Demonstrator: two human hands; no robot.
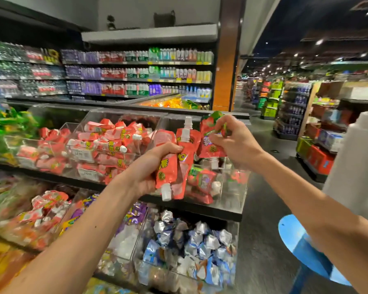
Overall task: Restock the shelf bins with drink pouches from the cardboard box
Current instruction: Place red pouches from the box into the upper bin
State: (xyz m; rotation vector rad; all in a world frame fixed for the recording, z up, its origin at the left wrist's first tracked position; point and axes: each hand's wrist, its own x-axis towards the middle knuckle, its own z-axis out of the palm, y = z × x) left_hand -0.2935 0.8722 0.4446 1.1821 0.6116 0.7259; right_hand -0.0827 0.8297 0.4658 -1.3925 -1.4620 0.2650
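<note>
Fingers [216, 138] pinch a red pouch [210, 145] above the clear bin [232, 187].

A dim shop aisle with a dark floor [261, 209] runs to the right. Bottle shelves [136, 73] line the far wall beside an orange pillar [223, 81]. Ceiling spotlights [319, 42] glow overhead.

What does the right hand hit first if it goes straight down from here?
Probably the red pouches in the clear end bin directly below the right hand and its red-green pouch; depth is uncertain.
</note>
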